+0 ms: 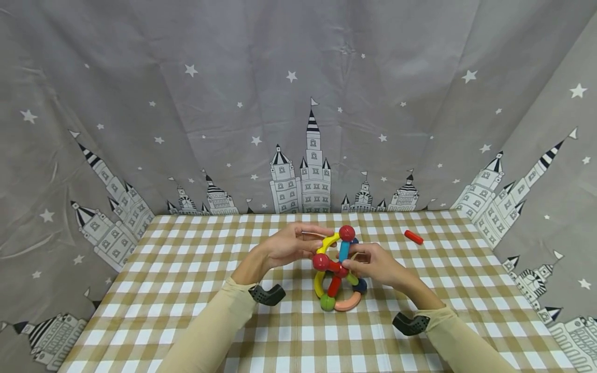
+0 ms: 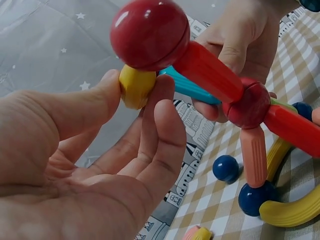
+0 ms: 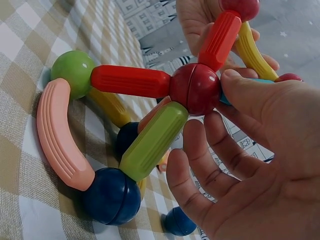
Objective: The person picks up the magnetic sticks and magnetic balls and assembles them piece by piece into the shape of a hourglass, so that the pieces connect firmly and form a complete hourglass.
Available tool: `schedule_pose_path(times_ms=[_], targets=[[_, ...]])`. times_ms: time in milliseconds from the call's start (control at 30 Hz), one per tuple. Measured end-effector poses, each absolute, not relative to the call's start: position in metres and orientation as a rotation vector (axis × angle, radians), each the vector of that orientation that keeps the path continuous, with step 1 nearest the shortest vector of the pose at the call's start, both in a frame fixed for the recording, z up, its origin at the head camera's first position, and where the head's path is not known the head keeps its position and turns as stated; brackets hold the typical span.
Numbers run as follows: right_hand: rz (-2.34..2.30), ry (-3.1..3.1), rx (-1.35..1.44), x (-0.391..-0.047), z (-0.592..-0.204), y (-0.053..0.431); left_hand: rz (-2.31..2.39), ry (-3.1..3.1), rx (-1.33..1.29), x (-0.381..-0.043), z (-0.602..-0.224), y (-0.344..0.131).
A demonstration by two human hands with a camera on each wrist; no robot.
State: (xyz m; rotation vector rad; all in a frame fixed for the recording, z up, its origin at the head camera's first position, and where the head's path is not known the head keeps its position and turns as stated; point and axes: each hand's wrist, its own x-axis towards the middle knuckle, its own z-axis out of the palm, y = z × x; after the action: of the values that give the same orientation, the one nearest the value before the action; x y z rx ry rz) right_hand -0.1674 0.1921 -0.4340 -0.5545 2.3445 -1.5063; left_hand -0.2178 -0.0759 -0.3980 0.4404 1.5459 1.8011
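Note:
A structure of balls and rods stands on the table, its base made of a green ball [image 1: 328,303], dark blue balls [image 3: 111,196] and curved pink [image 1: 349,303] and yellow [image 2: 292,210] rods. Straight rods rise from it to a central red ball [image 3: 194,89]. From there, a red rod [image 2: 207,70] leads to another red ball [image 1: 321,262], and a blue rod [image 1: 344,251] to a third [image 1: 347,233]. My left hand [image 1: 291,243] pinches the curved yellow rod [image 1: 330,241] between these two. My right hand [image 1: 375,264] pinches the blue rod beside the central ball.
On the checked tablecloth [image 1: 186,290], a loose red rod [image 1: 413,237] lies at the back right. Behind the structure sits a separate dark blue ball [image 2: 226,168], with small pink and yellow pieces [image 2: 199,233] nearby. A grey curtain [image 1: 224,129] hangs along the table's back edge.

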Motion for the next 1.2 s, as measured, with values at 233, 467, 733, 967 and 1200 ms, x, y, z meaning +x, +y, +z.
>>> schedule_pose_path(times_ms=[233, 467, 733, 967, 1200], targets=[[-1.513, 2.343, -0.559, -0.165, -0.439, 0.198, 1.864, 1.566, 0.404, -0.208, -0.401, -0.076], [-1.469, 2.410, -0.501, -0.160, -0.445, 0.220, 1.933, 1.562, 0.331, -0.195, -0.404, -0.078], [-1.483, 2.552, -0.354, -0.160, -0.447, 0.249, 1.990, 1.552, 0.274, -0.185, -0.406, -0.081], [-1.390, 2.936, -0.371, -0.171, -0.454, 0.274, 2.052, 1.532, 0.255, -0.178, -0.411, -0.082], [-1.241, 3.224, -0.455, -0.187, -0.459, 0.301, 2.087, 1.537, 0.250, -0.175, -0.412, -0.080]])
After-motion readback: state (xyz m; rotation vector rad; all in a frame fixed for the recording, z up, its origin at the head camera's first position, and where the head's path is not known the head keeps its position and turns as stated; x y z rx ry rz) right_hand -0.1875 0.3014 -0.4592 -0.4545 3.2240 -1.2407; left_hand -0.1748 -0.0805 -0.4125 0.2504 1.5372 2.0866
